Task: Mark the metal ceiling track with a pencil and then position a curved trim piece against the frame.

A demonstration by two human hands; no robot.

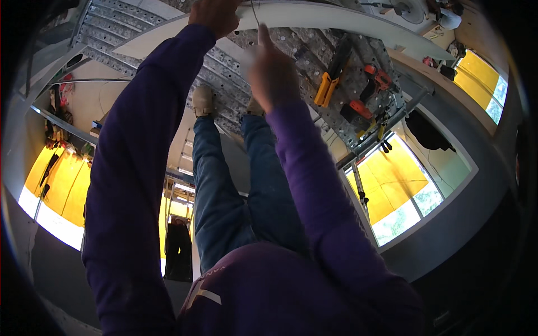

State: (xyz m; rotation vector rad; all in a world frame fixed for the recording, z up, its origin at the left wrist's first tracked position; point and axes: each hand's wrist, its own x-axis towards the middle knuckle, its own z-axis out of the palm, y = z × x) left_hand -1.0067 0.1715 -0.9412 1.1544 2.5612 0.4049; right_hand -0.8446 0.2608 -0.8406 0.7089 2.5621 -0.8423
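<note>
My left hand (214,15) is at the top edge beside the long white panel strip (330,18), its fingers curled; what they hold is hidden. To the right and nearer, my right hand (273,73) is raised and smeared by motion, with one finger pointing up. A thin dark wire (255,14) runs down from the top edge to that fingertip; I cannot tell whether the hand grips it. Below both hands lies a perforated metal scaffold platform (224,64), on which my shoes (203,101) stand.
On the platform at right lie a yellow and black long tool (328,88) and a red cordless drill (376,84). A metal rail (412,103) runs along the platform's right edge. Windows with yellow covering (392,179) are lower down. A fan (411,10) stands at far right.
</note>
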